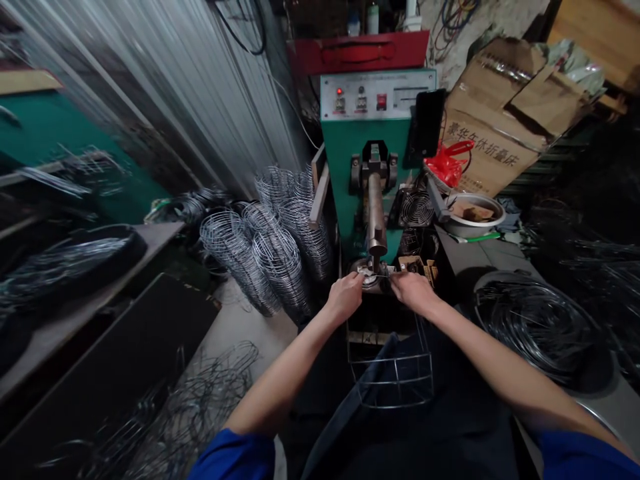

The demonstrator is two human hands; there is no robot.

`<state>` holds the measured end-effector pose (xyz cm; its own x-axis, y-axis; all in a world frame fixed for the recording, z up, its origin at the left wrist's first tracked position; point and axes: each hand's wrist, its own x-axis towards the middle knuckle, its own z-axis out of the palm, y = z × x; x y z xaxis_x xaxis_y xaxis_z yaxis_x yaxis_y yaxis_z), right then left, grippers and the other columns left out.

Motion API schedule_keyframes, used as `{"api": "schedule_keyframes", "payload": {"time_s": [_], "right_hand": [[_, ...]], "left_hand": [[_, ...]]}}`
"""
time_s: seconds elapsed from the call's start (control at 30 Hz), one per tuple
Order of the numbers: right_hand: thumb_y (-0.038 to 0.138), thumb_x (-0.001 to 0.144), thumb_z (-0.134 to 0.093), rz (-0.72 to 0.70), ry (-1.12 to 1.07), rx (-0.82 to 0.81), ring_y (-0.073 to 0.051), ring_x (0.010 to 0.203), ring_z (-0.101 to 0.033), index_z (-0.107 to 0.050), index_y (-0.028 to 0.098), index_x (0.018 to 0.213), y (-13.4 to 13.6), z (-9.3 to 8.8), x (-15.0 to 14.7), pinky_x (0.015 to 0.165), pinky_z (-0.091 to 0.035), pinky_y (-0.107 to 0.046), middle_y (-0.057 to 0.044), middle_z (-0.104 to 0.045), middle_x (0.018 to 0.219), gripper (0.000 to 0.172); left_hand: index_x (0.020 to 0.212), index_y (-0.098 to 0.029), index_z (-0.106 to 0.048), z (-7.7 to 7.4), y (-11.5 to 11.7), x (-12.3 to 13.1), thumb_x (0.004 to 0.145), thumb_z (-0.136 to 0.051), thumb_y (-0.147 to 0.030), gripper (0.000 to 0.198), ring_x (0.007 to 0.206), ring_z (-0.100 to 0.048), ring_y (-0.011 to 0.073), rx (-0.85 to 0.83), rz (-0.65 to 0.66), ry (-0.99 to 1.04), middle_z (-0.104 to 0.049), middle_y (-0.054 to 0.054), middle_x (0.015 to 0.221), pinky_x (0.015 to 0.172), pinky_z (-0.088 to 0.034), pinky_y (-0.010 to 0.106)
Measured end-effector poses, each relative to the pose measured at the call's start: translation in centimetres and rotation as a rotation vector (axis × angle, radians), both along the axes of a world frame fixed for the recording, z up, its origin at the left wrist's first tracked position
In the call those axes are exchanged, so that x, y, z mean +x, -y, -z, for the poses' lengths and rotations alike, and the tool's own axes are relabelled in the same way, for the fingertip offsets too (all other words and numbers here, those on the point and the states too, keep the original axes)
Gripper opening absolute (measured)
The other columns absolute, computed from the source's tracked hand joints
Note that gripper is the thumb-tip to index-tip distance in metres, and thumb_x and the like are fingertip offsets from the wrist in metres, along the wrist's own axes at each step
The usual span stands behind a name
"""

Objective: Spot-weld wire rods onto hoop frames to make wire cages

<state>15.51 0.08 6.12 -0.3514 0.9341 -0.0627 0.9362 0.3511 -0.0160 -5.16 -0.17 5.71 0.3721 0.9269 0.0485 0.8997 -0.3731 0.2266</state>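
Note:
Both my hands reach forward to a green machine [350, 153] with a vertical metal ram [376, 213]. My left hand [345, 295] and my right hand [411, 288] are each closed in a pinch on a thin wire [381, 275] held across the die under the ram's tip. A wire-frame basket [393, 370] hangs below my hands, over my lap; it looks joined to the wire I hold, though the link is hard to see.
Stacks of finished wire baskets [273, 250] stand left of the machine. Coils of wire [535, 320] lie on the right bench, loose wire pieces [200, 400] on the floor at left. A white bowl [475, 215], red bag [446, 163] and cardboard box [500, 120] sit at back right.

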Motion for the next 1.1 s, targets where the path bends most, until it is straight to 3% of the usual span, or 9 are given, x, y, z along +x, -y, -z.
{"api": "schedule_keyframes", "payload": {"time_s": [0.47, 1.1], "right_hand": [[0.029, 0.101, -0.044, 0.005, -0.034, 0.012, -0.026, 0.091, -0.068, -0.068, 0.021, 0.101, -1.7, 0.2, 0.5, 0.073, -0.048, -0.029, -0.01, -0.072, 0.097, 0.025], [0.03, 0.101, -0.043, -0.022, 0.005, -0.02, -0.026, 0.087, -0.067, -0.069, 0.018, 0.099, -2.4, -0.2, 0.7, 0.07, -0.044, -0.029, -0.011, -0.071, 0.091, 0.028]], "left_hand": [[0.087, -0.019, -0.062, 0.5, -2.1, -0.2, 0.093, -0.043, -0.016, 0.02, 0.087, -0.065, 0.0194, 0.022, 0.048, 0.09, -0.066, 0.008, 0.092, 0.076, -0.045, 0.027], [0.081, -0.017, -0.065, 1.2, -2.9, -0.3, 0.09, -0.045, -0.016, 0.021, 0.078, -0.063, 0.017, 0.046, 0.088, 0.176, -0.068, 0.007, 0.084, 0.07, -0.041, 0.025]]}}
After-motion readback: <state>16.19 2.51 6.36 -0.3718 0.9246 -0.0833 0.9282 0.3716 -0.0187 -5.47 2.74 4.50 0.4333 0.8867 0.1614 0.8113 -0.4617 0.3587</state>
